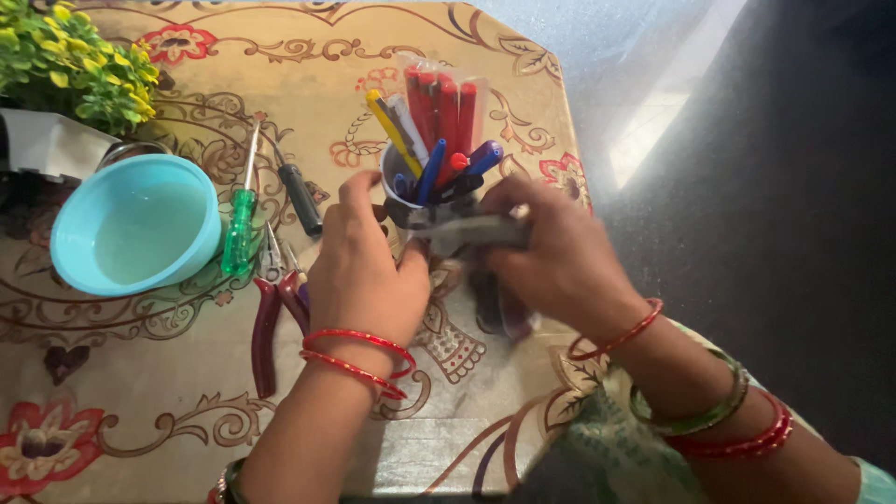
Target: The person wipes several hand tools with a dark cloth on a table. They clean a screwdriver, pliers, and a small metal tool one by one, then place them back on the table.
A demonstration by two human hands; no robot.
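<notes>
Fingers (373, 191) of left hand (364, 271) and right hand (551, 257) both closed on a blurred grey, crumpled cloth-like piece (471, 231), held just in front of the pen cup (401, 187), touching it; pliers (271, 317) left of the cup.

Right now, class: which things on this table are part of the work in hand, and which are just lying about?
In hand:
left hand
right hand
dark blurred item held between them
pen cup

Lying about:
blue bowl
green screwdriver
black screwdriver
red-handled pliers
potted plant
</notes>
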